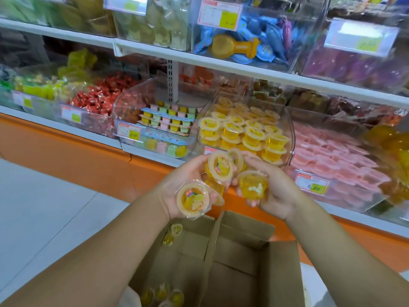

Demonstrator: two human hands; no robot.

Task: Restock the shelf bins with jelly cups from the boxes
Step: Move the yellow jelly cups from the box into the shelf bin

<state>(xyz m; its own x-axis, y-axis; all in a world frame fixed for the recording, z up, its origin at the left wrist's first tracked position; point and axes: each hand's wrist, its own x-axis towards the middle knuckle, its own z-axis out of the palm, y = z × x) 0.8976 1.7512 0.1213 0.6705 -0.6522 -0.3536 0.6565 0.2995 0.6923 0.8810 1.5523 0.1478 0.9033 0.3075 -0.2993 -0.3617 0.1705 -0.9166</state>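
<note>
The left hand (188, 185) lies palm up, its fingers curled round several yellow jelly cups (220, 168), one of them resting near the wrist with its film lid facing up. The right hand (274, 191) turns inward to meet it and cradles a tipped cup (252, 185) in bent fingers, while another is wedged where the two sets of fingertips come together. These look light, small and smooth. Their thin plastic walls probably give under a squeeze, and their round sides likely slide over each other in a handful. Support from below, or a pinch at the flanged rim, seems safer than pressing on the sealed lid. Both forearms reach up and forward from the bottom of the view, wrists bent, so the hands form one shared bowl. Directly beneath them stands an open cardboard box (243, 251) with a few loose cups (162, 293) in its corners. Just beyond the fingertips is the clear bin (291, 138), already holding stacked rows of matching cups (243, 129). It sits between a bin of pastel multipacks (168, 120) and a bin of pink cups (332, 156).
</note>
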